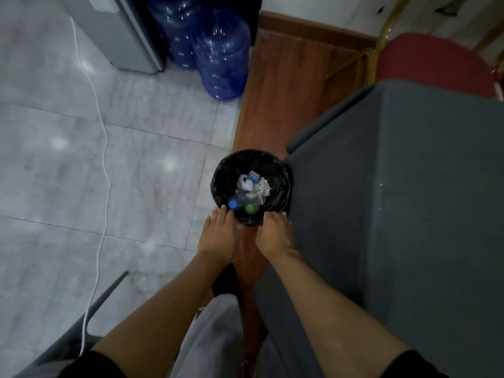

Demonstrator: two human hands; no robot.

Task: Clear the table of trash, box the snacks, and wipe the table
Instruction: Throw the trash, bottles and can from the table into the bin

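The grey cloth-draped worktop [409, 214] fills the right side of the view, its skirt hanging down to the floor, and nothing on its top surface can be seen from this angle, so the snacks and any leftover trash up there are out of sight. Beside it runs a strip of wooden floor [286, 85], and on that strip, tucked against the worktop's corner, stands the small black-lined bin [226, 175]; it likely sits there so that trash can go straight in from the worktop's edge. Inside the bin lie crumpled white papers [253, 186] and two bottles, one with a blue cap [233, 204] and one with a green cap [249, 208], which suggests the trash-clearing part is well along. Both hands reach down to the bin's near rim. The left hand [218, 236] lies mostly flat, fingers extended, fingertips touching the liner at the rim without gripping. The right hand [274, 233] is curled more, its fingers hooked over the liner edge, seemingly pinching or pressing the bag; whether it truly grips cannot be told.
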